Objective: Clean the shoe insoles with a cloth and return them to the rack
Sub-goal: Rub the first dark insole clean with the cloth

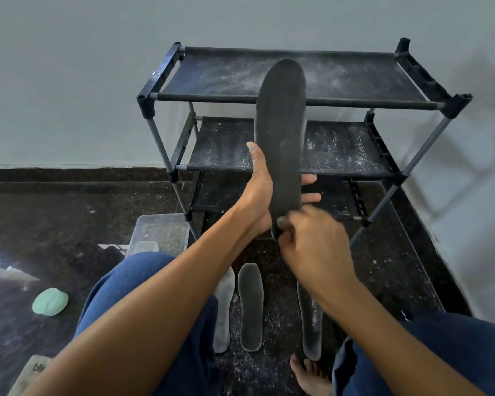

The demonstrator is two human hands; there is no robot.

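Insoles lie nearest, three in a row on the floor [69,224] between the person's knees: a pale insole [225,310], a grey insole [250,307] and a part-hidden insole [310,324], probably waiting their turn. Above them the right hand [312,247], blurred, seems to pinch the heel of the dark insole [282,138]. The left hand [259,192] cradles it upright, fingers [309,180] wrapped behind, exposing its face for wiping. A green cloth [50,302] lies far left, untouched. Beyond stands the dusty rack [295,100].
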